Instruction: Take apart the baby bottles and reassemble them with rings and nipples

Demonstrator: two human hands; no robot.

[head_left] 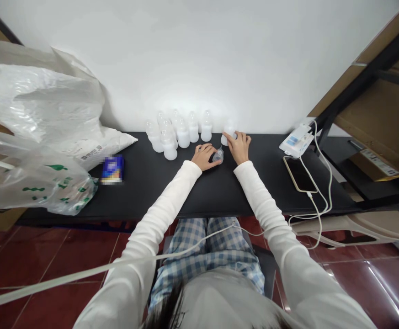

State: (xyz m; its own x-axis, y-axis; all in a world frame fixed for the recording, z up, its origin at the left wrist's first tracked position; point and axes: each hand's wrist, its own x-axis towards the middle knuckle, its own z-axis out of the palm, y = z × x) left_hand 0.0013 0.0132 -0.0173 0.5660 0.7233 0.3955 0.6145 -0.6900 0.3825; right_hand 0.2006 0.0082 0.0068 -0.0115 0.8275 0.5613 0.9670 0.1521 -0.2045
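Observation:
My left hand (205, 156) rests low over the black table (199, 196), its fingers closed on a small clear plastic piece (218, 156) with a thin tip. To the right, my right hand (239, 146) has its fingertips round a white bottle (225, 138) with a clear top, standing by the wall. Left of that bottle stands another upright bottle (206, 130) with a clear dome top. Several more such bottles, including a front one (169, 148), stand grouped further left.
Plastic bags (38, 105) fill the left end, beside a blue packet (113, 169). At right lie a phone (300, 174), a white-and-blue pack (297, 140) and looping white cables. Another cable crosses over my lap. A black shelf frame (353, 84) stands far right.

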